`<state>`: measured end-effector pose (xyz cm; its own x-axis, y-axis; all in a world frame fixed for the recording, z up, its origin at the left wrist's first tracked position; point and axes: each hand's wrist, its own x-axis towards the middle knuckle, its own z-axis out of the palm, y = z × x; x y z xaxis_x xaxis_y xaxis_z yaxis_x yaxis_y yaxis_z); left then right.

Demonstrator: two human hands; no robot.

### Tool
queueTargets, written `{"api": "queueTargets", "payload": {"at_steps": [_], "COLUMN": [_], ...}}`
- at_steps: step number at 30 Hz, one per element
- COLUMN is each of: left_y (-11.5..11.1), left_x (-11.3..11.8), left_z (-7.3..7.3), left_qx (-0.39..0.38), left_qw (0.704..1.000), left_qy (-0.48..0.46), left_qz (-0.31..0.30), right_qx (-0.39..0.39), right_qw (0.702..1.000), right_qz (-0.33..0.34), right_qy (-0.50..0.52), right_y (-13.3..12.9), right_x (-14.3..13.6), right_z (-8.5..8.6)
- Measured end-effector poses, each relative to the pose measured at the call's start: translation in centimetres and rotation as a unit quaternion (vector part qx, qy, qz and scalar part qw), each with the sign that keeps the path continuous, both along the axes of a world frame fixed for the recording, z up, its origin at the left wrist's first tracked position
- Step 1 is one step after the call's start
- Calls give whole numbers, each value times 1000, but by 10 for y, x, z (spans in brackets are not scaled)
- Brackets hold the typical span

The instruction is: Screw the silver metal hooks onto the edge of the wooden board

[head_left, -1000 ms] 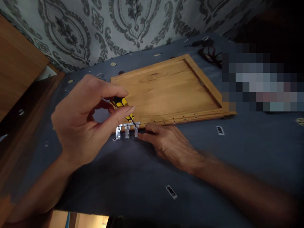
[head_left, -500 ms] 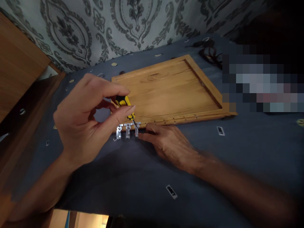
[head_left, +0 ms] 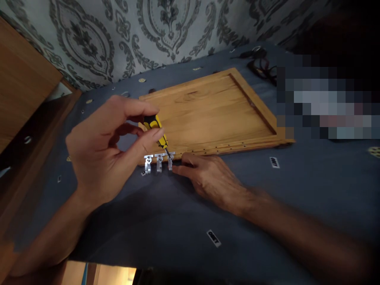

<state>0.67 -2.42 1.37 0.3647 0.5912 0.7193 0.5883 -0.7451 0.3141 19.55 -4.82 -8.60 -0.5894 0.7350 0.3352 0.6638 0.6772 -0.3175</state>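
A yellow and black screwdriver (head_left: pixel 162 139) is held in the fingers of my left hand (head_left: pixel 109 146), its tip on the rightmost of three small metal brackets (head_left: pixel 170 161). The brackets sit in a row along the near edge of a framed wooden panel (head_left: pixel 208 111), at its left end. Small dark holes run along that edge to the right. My right hand (head_left: pixel 210 178) rests at the edge, its fingers closed, with the index fingertip touching the lower part of the rightmost bracket.
The panel lies on a dark blue patterned cloth (head_left: pixel 178 221). Dark glasses or cords (head_left: pixel 261 69) lie behind its right corner. Wooden furniture (head_left: pixel 26 79) stands at the left, and a grey patterned fabric (head_left: pixel 169 27) hangs behind. A blurred patch covers the right.
My left fingers have shifted slightly on the screwdriver handle, showing more of it. My right hand and the brackets look the same.
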Motion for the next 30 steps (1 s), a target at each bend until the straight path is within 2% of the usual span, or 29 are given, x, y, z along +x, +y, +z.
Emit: {"api": "queueTargets", "payload": {"at_steps": [3,6,12,19,25,30], "left_y": [-1,0,5,1,3,5], "left_x": [0,-2,-5,-1,-5,-3], "left_z": [1,3,5,4,5,3], "left_qx": [11,-24,-21,-12,-8,-1], "left_qw": [1000,1000,999,1000,999,1000], "left_qy": [0,-1,2,-2,3,-7], "left_qz": [-2,-2,-44,-14,-35,-28], "right_qx": [0,-6,-15,-13,-7,-9], "right_qw": [1000,1000,1000,1000,1000,1000], "right_qz": [0,0,1,-2,0,0], "right_qy": [-4,-1,2,-9,-9,-3], "right_y": [0,0,0,-1,-1,-1], "right_x": [0,0,-1,-1,-1,0], "right_z": [0,0,-1,1,1,1]}}
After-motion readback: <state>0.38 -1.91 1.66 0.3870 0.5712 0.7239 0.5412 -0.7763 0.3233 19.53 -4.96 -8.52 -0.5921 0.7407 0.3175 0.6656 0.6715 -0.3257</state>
